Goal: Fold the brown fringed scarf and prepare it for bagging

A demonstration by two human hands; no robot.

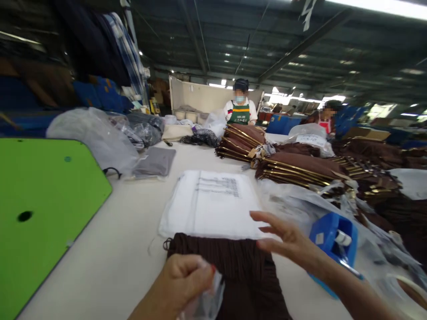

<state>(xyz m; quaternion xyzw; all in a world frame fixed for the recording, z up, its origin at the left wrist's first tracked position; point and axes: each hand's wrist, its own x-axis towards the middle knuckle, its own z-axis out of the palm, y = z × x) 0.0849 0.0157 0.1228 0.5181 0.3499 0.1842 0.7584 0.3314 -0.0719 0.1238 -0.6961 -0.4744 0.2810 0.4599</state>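
Observation:
My left hand (188,282) is closed on a piece of clear plastic (208,300), seemingly a bag, that hangs below its fingers. Under and beside it lies a dark brown fringed cloth (243,271), its lower part cut off by the picture's edge. My right hand (287,238) hovers above the right side of this cloth, fingers spread and nothing in them. Just beyond the cloth, a stack of flat white plastic bags (213,209) with dark print lies on the pale table (133,249).
At left stands a bright green board (50,195). A blue plastic box (328,235) holds small items at right. Bundles of brown fabric with gold edging (296,166) are piled beyond it. A folded grey packet (155,161) lies back left. Two co-workers are farther off.

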